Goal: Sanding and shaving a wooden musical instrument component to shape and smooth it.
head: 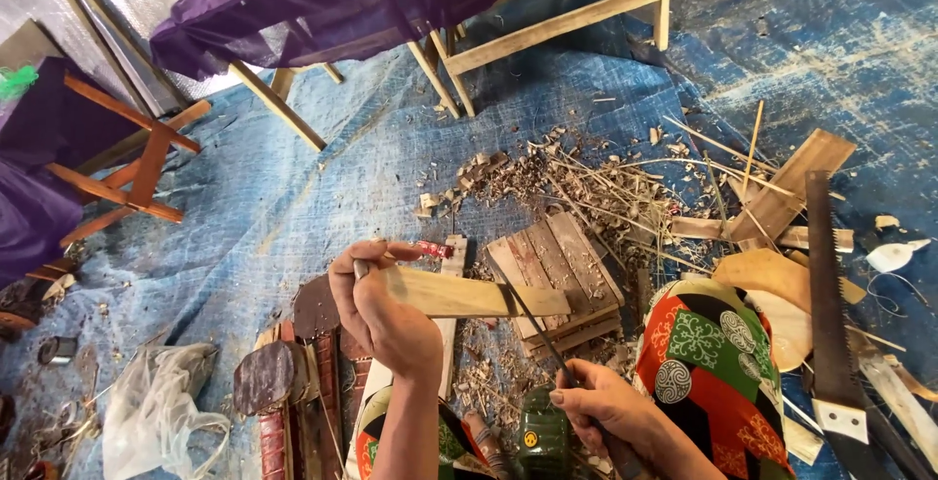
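Left hand (pixel 383 316) clamped on the pale flat bamboo slat (pixel 469 295) at lower centre, right hand (pixel 608 408) closed on the thin dark-bladed knife (pixel 537 333) meeting its edge: judgement—shallow blade angle, cut away from the fingers, above the small slatted wooden board (pixel 562 270).

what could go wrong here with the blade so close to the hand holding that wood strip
1. The thin dark blade in the right hand meets the pale flat wooden strip not far from the left hand; a slip might cut those fingers.
2. The strip is held in the air with one end unsupported, so it could twist under pressure.
3. The long toothed saw lies bare beside the patterned knee, which could brush it.
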